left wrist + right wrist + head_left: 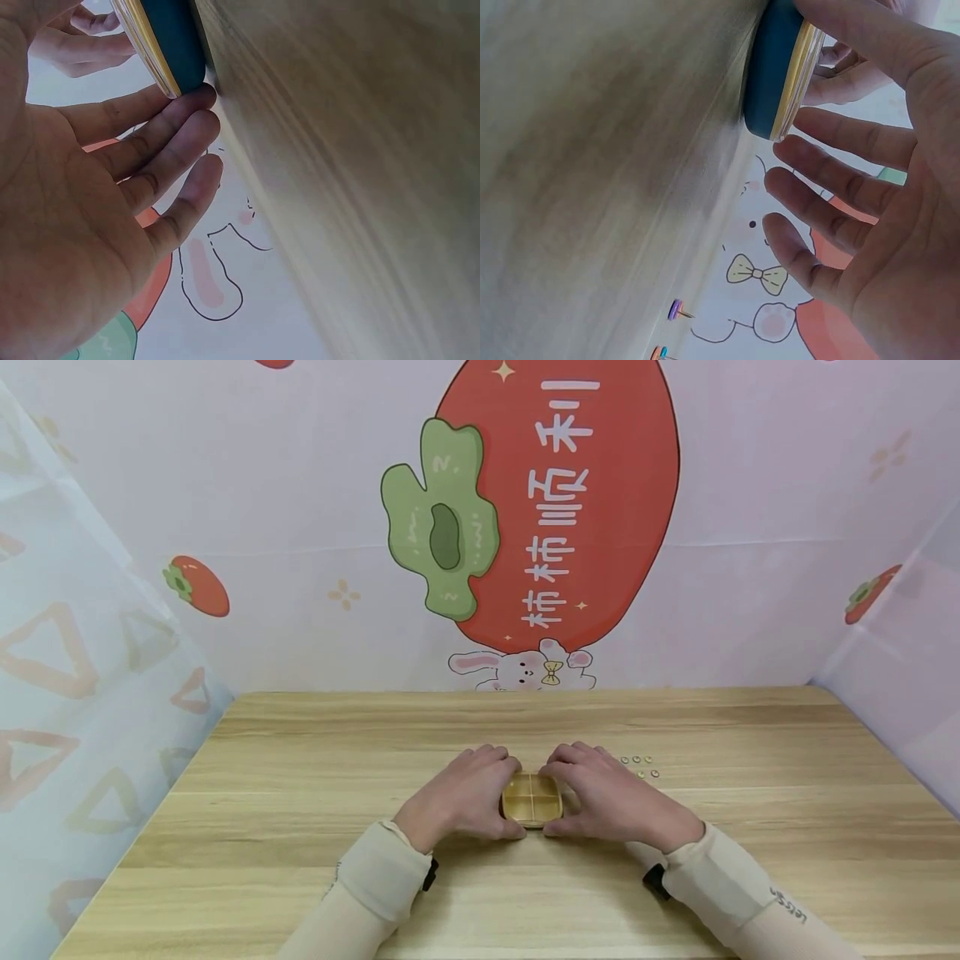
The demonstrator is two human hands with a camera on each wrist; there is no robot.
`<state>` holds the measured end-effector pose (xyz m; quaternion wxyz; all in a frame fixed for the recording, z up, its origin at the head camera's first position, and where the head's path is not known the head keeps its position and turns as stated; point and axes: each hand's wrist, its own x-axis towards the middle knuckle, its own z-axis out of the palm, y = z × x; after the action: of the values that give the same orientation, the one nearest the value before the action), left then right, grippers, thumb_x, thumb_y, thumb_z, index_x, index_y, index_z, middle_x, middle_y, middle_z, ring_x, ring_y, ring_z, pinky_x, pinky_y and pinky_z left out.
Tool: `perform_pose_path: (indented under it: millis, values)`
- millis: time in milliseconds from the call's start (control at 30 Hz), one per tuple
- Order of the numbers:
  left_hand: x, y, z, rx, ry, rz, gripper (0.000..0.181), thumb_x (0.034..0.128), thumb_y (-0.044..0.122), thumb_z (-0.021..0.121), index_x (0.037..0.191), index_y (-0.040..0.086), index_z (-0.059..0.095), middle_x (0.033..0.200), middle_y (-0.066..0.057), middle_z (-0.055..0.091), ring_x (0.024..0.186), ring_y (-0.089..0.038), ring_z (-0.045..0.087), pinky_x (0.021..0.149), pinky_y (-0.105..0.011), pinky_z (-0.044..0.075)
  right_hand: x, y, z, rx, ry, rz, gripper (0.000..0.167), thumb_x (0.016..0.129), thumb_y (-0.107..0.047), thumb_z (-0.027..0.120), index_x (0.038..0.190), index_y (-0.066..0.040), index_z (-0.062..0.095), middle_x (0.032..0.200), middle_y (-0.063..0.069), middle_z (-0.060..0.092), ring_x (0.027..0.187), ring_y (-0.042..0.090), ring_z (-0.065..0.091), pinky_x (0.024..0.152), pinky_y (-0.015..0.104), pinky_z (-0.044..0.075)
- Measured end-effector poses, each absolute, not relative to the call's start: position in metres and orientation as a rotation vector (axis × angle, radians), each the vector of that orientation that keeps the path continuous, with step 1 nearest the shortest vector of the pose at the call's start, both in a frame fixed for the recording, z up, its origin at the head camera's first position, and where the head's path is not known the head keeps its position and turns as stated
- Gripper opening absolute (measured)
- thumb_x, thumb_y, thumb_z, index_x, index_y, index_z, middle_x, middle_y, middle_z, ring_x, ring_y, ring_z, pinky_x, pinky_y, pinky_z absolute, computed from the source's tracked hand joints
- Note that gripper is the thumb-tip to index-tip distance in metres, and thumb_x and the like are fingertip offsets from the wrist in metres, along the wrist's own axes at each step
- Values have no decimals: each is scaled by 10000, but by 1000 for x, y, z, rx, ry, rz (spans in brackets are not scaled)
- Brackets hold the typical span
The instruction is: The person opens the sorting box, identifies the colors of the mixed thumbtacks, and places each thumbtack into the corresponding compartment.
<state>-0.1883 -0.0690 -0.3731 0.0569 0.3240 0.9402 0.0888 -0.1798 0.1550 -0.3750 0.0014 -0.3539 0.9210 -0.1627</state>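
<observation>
A small box sits flat on the table between both hands. Its inside is yellow and split into compartments by a cross-shaped divider. From the side, the wrist views show a dark teal body with a yellow rim and a clear layer along the top. My left hand holds the box's left side, thumb at the near corner and fingers at the far one. On the right side, my right hand grips it the same way. The lower fingers of both hands spread away from the box.
Several tiny round studs lie on the wooden table just right and beyond the right hand. In the right wrist view one stud shows a thin post. A printed cloth backdrop rises behind the table, with cloth on both sides.
</observation>
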Motion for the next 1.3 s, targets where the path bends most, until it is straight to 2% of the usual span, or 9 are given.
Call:
perform_pose_path:
  millis: [333, 633, 1300]
  values:
    - [-189, -73, -373, 956, 2837, 277, 740, 743, 554, 837, 1276, 80, 641, 1134, 7, 617, 1070, -183, 550, 974, -371, 450, -180, 156, -376, -1112, 2888, -519, 566, 739, -436, 901, 1159, -109, 708, 1095, -34, 610, 1034, 165, 555, 963, 460, 445]
    - [-190, -76, -372, 923, 2844, 309, 657, 709, 586, 846, 1125, 104, 682, 946, 67, 558, 902, -144, 519, 863, -348, 470, -181, 156, -376, -1125, 2891, -529, 551, 746, -436, 895, 1152, -110, 716, 1091, -31, 617, 1026, 165, 561, 958, 460, 445]
    - [-191, -75, -372, 888, 2841, 349, 642, 689, 559, 871, 1098, 101, 685, 934, 61, 562, 873, -148, 509, 813, -335, 471, -182, 157, -374, -1098, 2849, -599, 524, 759, -406, 897, 1159, -104, 746, 1107, -32, 641, 1039, 164, 575, 955, 469, 444]
